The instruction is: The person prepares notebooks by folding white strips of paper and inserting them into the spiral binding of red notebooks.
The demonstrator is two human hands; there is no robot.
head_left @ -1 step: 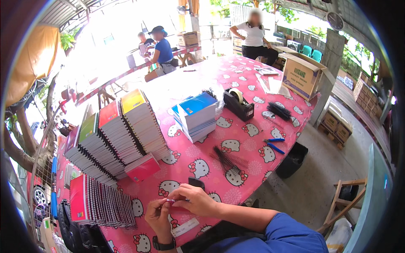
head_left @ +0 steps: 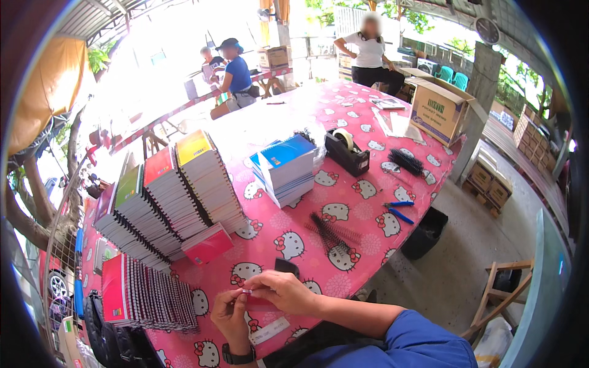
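Note:
Over the table's near edge, my left hand (head_left: 229, 313) and my right hand (head_left: 281, 291) meet fingertip to fingertip. Both pinch a small, shiny, whitish-pink piece (head_left: 246, 292), too small to name. A white paper strip (head_left: 270, 332) with print lies just below my hands. Beyond my right hand is a small black object (head_left: 286, 266), partly covered by that hand. To the left stands a row of red spiral notebooks (head_left: 150, 294) with their coils showing. A single pink-red notebook (head_left: 208, 245) leans against taller stacks of spiral notebooks (head_left: 211, 184) with yellow, orange, green and purple covers.
A pink patterned cloth (head_left: 368, 248) covers the table. On it are a blue-covered notebook stack (head_left: 285, 162), black tape dispenser (head_left: 346, 153), loose black coils (head_left: 331, 234), a black coil bundle (head_left: 406, 162) and blue-handled pliers (head_left: 400, 212). A cardboard box (head_left: 438, 110) stands far right. Several people are beyond.

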